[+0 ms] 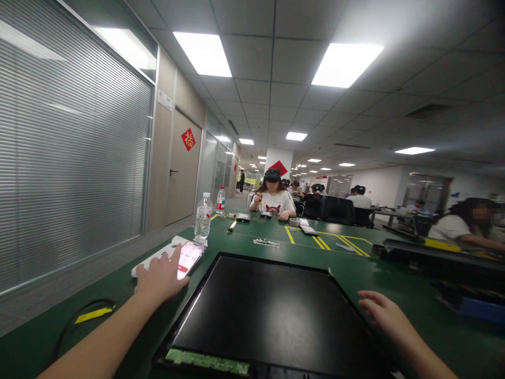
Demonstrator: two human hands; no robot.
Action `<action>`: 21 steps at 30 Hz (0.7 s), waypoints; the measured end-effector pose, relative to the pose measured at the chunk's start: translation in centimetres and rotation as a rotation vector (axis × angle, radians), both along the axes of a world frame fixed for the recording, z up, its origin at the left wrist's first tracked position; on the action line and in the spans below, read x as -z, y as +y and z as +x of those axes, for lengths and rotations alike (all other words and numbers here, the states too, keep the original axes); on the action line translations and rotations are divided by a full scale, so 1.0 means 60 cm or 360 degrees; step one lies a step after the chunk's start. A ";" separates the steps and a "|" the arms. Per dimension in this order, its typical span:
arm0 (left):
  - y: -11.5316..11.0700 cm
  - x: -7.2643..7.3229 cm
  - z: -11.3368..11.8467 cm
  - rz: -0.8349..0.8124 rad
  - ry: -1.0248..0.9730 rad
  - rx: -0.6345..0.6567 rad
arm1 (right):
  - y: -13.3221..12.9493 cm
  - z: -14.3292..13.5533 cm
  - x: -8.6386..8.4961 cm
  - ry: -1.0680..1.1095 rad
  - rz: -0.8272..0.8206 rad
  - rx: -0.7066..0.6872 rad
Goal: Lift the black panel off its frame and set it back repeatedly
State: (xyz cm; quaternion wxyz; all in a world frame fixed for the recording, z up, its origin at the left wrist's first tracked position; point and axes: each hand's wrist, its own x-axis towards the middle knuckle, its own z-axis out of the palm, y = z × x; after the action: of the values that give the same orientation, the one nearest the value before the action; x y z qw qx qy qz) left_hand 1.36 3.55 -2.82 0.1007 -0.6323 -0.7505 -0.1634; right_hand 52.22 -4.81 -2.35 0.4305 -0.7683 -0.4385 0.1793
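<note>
My left hand (160,276) rests over a lit smartphone (189,259), its fingers spread and one fingertip at the edge of the screen. Beside the phone, partly under my fingers, lies a white slab-like object (152,261) whose kind I cannot make out. On the table in front of me a large black display panel (268,310) lies flat, with a green circuit board (207,362) along its near left edge. To the right of the panel, my right hand (376,308) hovers with fingers loosely extended, holding nothing.
A clear water bottle (203,217) and a red-capped bottle (221,200) stand beyond the phone. Small silvery pieces (266,242) lie past the panel. A black cable (65,334) is at left. Long black parts (437,258) lie at right. A person (273,200) sits opposite.
</note>
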 end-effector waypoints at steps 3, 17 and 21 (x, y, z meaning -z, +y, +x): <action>0.002 0.004 -0.003 0.0019 0.0017 -0.0003 | 0.003 0.008 0.006 -0.0078 -0.0001 -0.0011; -0.016 -0.024 0.088 -0.0479 -0.0141 0.0465 | 0.009 0.039 0.032 -0.0551 -0.0301 -0.0049; -0.012 -0.009 0.089 -0.0472 -0.0190 0.0410 | 0.005 0.035 0.031 -0.0600 -0.0341 -0.0143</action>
State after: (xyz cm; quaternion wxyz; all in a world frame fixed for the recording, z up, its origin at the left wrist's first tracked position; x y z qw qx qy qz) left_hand 6.69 2.82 -2.29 -0.0597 -0.7203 -0.6839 -0.0999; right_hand 54.33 -4.54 -4.21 0.2485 -0.8092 -0.5235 0.0969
